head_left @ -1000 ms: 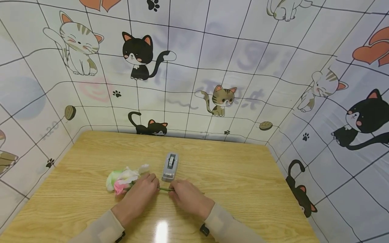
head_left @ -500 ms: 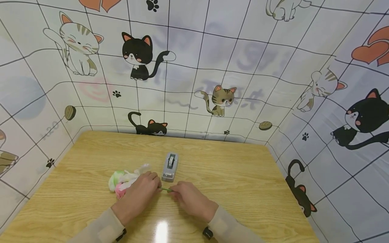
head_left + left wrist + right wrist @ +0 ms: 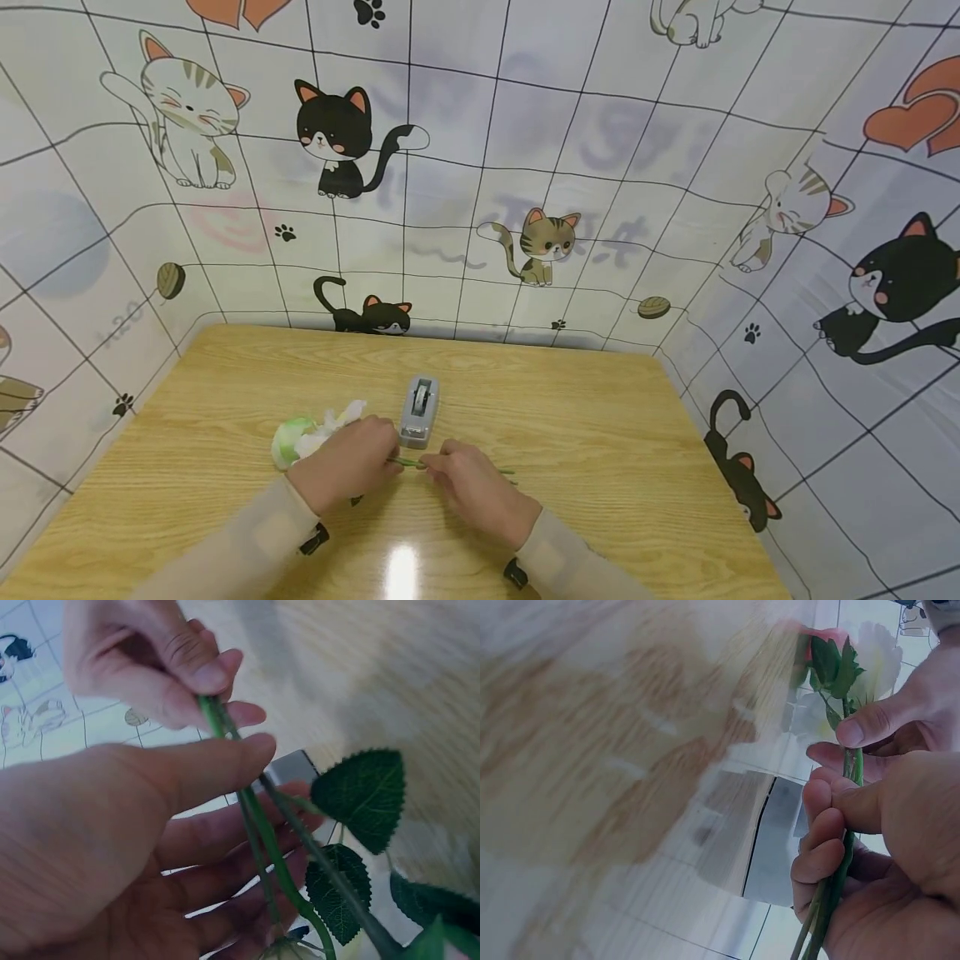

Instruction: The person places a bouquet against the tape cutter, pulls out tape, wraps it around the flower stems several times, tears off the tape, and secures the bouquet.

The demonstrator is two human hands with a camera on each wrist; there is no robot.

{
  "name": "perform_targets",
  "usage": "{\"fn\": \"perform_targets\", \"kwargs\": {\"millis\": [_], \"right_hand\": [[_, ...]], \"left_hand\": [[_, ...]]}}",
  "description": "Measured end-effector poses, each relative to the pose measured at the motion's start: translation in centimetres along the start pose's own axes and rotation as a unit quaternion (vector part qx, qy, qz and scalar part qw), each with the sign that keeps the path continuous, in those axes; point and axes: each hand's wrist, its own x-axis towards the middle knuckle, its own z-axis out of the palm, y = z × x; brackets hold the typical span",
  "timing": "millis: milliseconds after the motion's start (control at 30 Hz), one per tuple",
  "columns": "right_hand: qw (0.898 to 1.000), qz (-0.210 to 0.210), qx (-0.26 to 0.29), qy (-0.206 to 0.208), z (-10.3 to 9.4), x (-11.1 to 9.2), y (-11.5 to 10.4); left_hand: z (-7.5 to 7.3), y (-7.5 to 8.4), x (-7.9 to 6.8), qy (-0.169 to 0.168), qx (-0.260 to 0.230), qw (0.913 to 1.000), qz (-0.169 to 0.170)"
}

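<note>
With my left hand (image 3: 351,461) I am pinching the slender green stems (image 3: 280,866) of a bunch of white, pale-green and pink flowers (image 3: 288,442), and my right hand (image 3: 476,492) is gripping them with curled fingers just beside it. The bunch's long axis is running sideways across me — blooms pointing out past my left hand, stem ends poking out beyond my right. A grey oblong tape dispenser (image 3: 418,412) is resting on the yellowish wooden table (image 3: 585,417), just beyond my hands.

room: tabletop (image 3: 600,433), right side | obstacles: tape dispenser (image 3: 419,413) mid-table; flowers (image 3: 290,442) left; back wall (image 3: 450,192)
</note>
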Motion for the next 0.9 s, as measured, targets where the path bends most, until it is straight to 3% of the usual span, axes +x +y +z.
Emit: {"fn": "perform_targets", "kwargs": {"millis": [167,433,667,800,900], "right_hand": [[1.0,-0.013,-0.008,0.015,0.1,-0.1,0.2],[0.999,-0.02,0.004,0.038,0.5,-0.3,0.6],[0.998,0.009,0.044,0.037,0.4,-0.2,0.7],[0.996,0.033,0.077,0.017,0.0,0.0,0.7],[0.996,0.045,0.08,0.001,-0.2,0.2,0.9]], "left_hand": [[-0.6,-0.3,0.6,-0.058,-0.07,0.9949,-0.044],[-1.1,-0.6,0.9,-0.063,-0.108,0.9901,-0.063],[-0.9,-0.3,0.5,-0.027,-0.103,0.9926,-0.058],[-0.2,-0.2,0.2,0.003,-0.066,0.996,-0.06],[0.2,0.0,0.0,0.035,-0.018,0.9984,-0.041]]}}
